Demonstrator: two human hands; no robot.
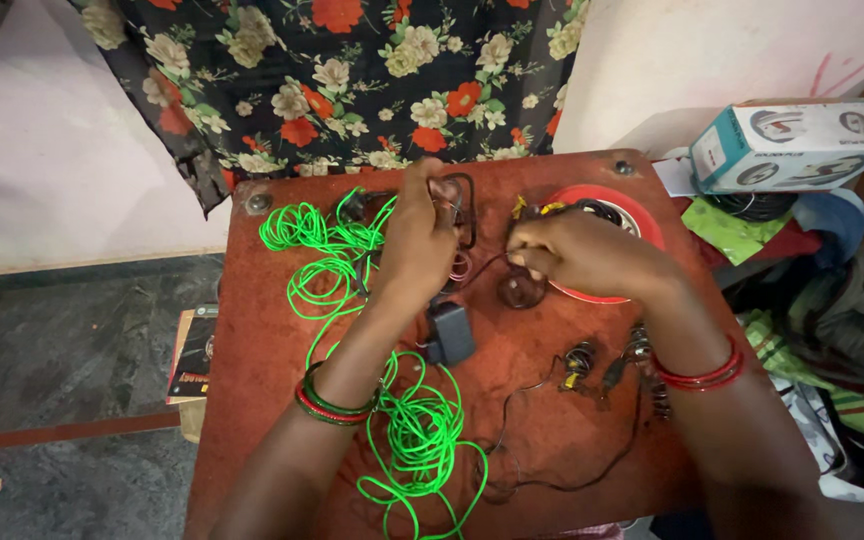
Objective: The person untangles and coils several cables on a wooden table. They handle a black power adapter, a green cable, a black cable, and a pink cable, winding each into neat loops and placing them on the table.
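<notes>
Green wire sprawled loose over my counter while both hands, left and right, pinched a thin black lead taut between them.

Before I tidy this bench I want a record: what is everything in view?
Table: one, reddish-brown, centre.
Green wire: loose coils, bright green, left half of table.
Black adapter: one, mid-table.
Thin black wire: near edge, leading to small components.
Red-rimmed dish: one, far right of table.
Floral cloth: black, red and cream, behind table.
Box: white and teal, right.
Left hand: closed on a small dark part.
Right hand: pinching wire; red bangles.
</notes>
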